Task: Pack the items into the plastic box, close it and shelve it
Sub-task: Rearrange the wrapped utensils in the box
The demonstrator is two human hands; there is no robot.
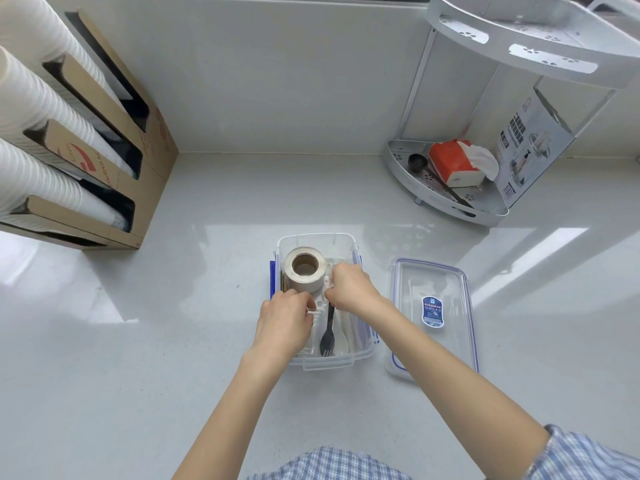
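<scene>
A clear plastic box with blue latches stands open on the white counter. Inside it a beige tape roll stands at the far left, and a black fork lies among clear and white plastic cutlery near the front. My left hand and my right hand are both inside the box, each pinching an end of a clear plastic piece just in front of the tape roll. The box's clear lid, with a blue label, lies flat on the counter to the right.
A cardboard holder with stacks of white paper cups stands at the left. A white two-tier corner shelf at the back right holds an orange tissue pack, a black scoop and a printed carton. Its upper tier sits above.
</scene>
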